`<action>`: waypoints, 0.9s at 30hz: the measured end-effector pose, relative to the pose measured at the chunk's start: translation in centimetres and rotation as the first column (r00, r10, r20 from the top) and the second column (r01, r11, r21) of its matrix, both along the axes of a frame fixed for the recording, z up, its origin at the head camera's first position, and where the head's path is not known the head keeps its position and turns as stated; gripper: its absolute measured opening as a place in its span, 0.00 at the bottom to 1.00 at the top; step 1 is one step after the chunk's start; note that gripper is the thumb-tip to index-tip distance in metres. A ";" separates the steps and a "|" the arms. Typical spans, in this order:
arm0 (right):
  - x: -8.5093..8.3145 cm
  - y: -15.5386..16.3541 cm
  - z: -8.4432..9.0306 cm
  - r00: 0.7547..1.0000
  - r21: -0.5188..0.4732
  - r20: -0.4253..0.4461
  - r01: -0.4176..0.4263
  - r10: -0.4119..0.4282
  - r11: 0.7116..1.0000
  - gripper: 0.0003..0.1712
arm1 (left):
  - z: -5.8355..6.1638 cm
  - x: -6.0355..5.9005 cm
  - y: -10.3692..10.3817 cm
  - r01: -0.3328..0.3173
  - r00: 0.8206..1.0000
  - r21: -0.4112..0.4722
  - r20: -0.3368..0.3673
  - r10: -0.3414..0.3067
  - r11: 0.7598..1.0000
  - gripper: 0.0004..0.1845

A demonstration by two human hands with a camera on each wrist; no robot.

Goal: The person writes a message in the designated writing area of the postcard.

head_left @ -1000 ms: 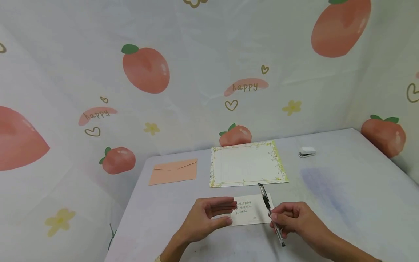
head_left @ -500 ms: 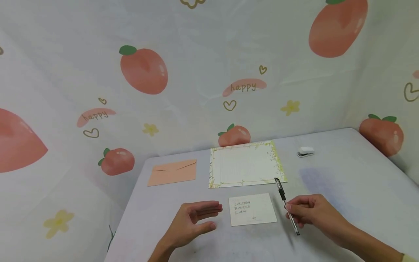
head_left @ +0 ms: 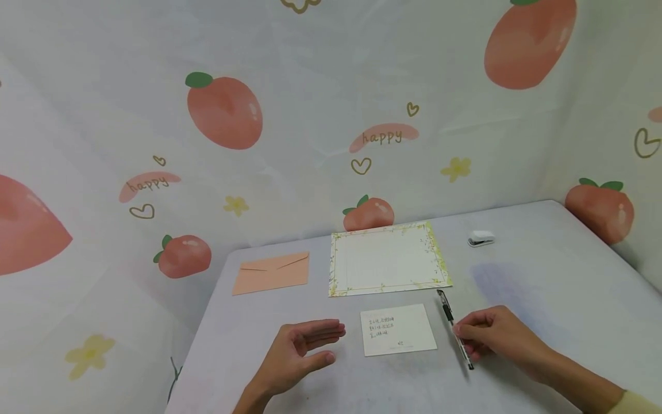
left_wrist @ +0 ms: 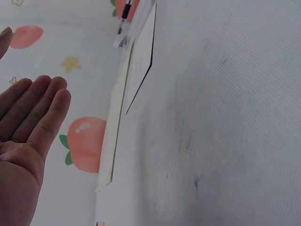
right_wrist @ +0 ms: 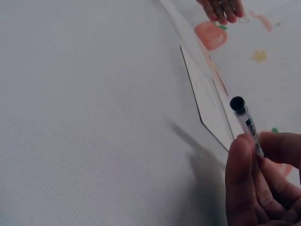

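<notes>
In the head view my right hand (head_left: 491, 334) pinches a clear gel pen (head_left: 447, 314) with a black grip and black end, to the right of a small white card (head_left: 398, 330). Handwriting covers the upper left of that card, which lies flat on the table. The pen slants, its capped end pointing away from me; the right wrist view shows its black end (right_wrist: 237, 103) above the thumb and fingers. My left hand (head_left: 296, 352) hovers left of the card, fingers straight and thumb apart, holding nothing. The left wrist view shows the palm (left_wrist: 23, 160) with its fingers extended.
Behind the card lies a large white sheet (head_left: 388, 259) with a yellow-green floral border. A peach envelope (head_left: 271, 272) is at the back left of the table (head_left: 517, 368). At the back right sits a small white stapler (head_left: 481, 238). A peach-print curtain (head_left: 310, 144) stands behind.
My right hand has moved right with the pen, off the card, and lowered slightly. My left hand has drawn back to the left, uncovering the card's left edge.
</notes>
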State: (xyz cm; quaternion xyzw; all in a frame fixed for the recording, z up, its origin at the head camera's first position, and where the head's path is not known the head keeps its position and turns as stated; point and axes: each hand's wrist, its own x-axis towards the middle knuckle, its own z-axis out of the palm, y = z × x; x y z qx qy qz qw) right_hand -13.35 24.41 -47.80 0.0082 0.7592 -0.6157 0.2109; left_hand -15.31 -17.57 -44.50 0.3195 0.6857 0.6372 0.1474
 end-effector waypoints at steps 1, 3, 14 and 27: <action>-0.1 0.0 -0.2 1.000 0.015 0.000 0.000 0.000 1.000 0.20 | 0.0 0.0 0.0 0.002 1.000 0.001 0.002 -0.002 1.000 0.24; -0.2 -0.1 -0.4 1.000 0.038 0.011 0.003 -0.003 0.999 0.19 | -0.1 0.0 0.1 0.003 1.000 0.000 0.007 -0.003 1.000 0.24; -1.0 -0.6 -0.6 1.000 0.098 -0.011 -0.027 0.028 0.995 0.17 | -0.5 0.0 0.3 0.007 1.000 0.003 0.017 -0.007 1.000 0.23; -1.0 -0.9 -0.8 0.997 0.240 -0.079 -0.001 0.021 0.971 0.21 | -0.6 0.0 0.5 0.016 1.000 -0.003 0.001 -0.016 1.000 0.23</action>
